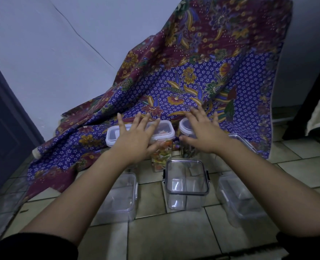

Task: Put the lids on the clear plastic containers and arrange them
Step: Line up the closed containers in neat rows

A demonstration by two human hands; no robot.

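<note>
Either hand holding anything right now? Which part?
Nothing is gripped. The left hand lies flat, fingers spread, on the lid of the container of colourful snacks. The right hand is spread open over the round-lidded jar; contact cannot be told.

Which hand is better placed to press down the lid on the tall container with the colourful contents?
Left. The left hand is spread flat over that container's white-rimmed lid, while the right hand is over the neighbouring round dark-filled container.

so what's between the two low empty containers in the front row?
Head view: a taller square clear container, dark-rimmed and empty, stands between the left one and the right one.
</note>
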